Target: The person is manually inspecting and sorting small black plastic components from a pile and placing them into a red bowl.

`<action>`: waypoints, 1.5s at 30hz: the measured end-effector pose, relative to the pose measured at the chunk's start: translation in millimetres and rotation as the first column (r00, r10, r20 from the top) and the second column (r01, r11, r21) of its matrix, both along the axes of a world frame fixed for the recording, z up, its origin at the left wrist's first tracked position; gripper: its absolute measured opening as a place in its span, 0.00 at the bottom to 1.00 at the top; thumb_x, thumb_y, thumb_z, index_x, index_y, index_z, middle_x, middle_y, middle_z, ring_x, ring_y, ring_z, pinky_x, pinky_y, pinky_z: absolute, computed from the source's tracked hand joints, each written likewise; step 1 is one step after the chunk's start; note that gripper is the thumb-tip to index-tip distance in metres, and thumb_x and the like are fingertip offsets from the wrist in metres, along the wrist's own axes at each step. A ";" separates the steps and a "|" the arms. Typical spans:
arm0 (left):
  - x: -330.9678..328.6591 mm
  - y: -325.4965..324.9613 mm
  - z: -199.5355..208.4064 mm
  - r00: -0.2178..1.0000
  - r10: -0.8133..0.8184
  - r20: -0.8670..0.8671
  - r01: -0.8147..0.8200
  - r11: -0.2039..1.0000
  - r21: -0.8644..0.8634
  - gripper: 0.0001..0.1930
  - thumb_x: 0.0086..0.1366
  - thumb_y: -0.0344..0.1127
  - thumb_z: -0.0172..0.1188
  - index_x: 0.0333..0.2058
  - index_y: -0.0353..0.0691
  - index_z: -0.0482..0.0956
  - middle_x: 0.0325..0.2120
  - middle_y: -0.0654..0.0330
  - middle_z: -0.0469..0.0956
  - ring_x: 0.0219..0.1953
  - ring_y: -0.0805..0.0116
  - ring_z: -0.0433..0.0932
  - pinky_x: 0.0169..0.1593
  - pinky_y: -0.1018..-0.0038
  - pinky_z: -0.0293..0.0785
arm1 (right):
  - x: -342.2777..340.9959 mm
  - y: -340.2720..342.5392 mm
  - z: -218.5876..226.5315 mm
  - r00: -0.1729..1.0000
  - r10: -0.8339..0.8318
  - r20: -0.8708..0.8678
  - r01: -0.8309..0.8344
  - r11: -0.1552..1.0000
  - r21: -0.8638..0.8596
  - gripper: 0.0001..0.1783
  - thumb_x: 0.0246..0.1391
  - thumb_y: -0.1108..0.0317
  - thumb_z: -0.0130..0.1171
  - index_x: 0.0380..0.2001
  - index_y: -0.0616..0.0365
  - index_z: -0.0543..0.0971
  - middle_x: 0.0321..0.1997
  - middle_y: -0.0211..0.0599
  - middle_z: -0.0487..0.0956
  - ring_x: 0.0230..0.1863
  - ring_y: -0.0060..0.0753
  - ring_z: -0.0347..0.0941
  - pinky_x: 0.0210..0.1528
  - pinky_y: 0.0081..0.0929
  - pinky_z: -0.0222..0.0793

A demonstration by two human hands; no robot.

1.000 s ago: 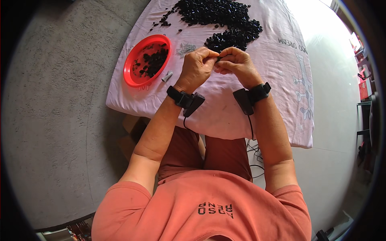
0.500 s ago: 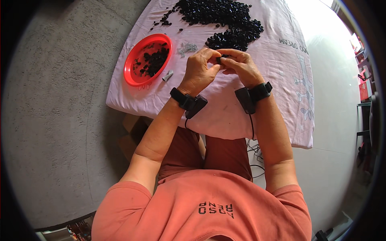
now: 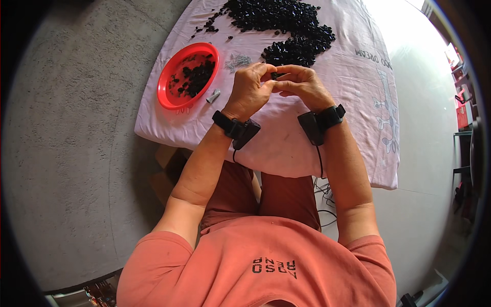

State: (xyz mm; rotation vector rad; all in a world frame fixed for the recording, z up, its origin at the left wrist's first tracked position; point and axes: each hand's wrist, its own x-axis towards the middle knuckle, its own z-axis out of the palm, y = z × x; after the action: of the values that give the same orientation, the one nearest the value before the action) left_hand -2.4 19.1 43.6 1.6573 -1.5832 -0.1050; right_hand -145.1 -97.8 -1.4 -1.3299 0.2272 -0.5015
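"As the left hand [image 3: 251, 86] and right hand [image 3: 306, 87] meet, what do they grip?"

"A small black piece [image 3: 276, 75], pinched narrowly between them."

"How far along?"

"Partway, I'd judge: a big black heap [image 3: 296, 46] is left just beyond, on the pink cloth [image 3: 348, 102], while fewer dark bits [image 3: 197, 79] lie in the red dish [image 3: 161, 87]."

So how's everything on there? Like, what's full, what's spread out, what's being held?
Left hand: pinching
Right hand: pinching
Small black piece: held between them
Red bowl: partly filled with black bits
Big black pile: loose, spread out
Small grey heap: loose
Pink cloth: spread out, wrinkled
Wrist straps: fastened on
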 end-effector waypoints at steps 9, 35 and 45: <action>0.5 0.4 -4.4 1.000 -0.004 0.008 0.004 1.000 -0.025 0.12 0.53 0.21 0.63 0.38 0.33 0.80 0.29 0.55 0.80 0.31 0.66 0.81 0.34 0.73 0.77 | 1.4 0.4 -2.0 1.000 -0.007 -0.005 0.007 1.000 0.014 0.18 0.58 0.69 0.64 0.51 0.60 0.79 0.43 0.34 0.83 0.44 0.27 0.81 0.43 0.20 0.76; 24.5 23.3 -40.6 0.982 0.187 -0.026 -0.179 0.967 0.180 0.11 0.55 0.30 0.66 0.37 0.36 0.81 0.25 0.53 0.82 0.28 0.63 0.82 0.35 0.69 0.77 | -5.3 -15.0 -10.5 0.910 -0.400 -0.111 0.405 0.913 0.036 0.15 0.61 0.61 0.61 0.46 0.57 0.80 0.44 0.34 0.83 0.44 0.24 0.81 0.41 0.18 0.75; 101.8 45.9 -34.2 0.866 0.492 -0.092 -0.495 0.869 -0.011 0.13 0.58 0.28 0.64 0.43 0.33 0.81 0.24 0.61 0.82 0.23 0.78 0.76 0.29 0.77 0.74 | -7.2 -21.4 -13.0 0.850 -0.526 -0.007 0.523 0.843 0.126 0.12 0.60 0.64 0.61 0.45 0.58 0.81 0.43 0.37 0.83 0.43 0.27 0.82 0.39 0.17 0.76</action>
State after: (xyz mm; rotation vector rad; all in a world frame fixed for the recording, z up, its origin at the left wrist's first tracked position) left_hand 99.4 64.9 9.4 1.9511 -1.0458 0.1170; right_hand -152.3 -119.2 -14.4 -1.1297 0.6021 -0.9540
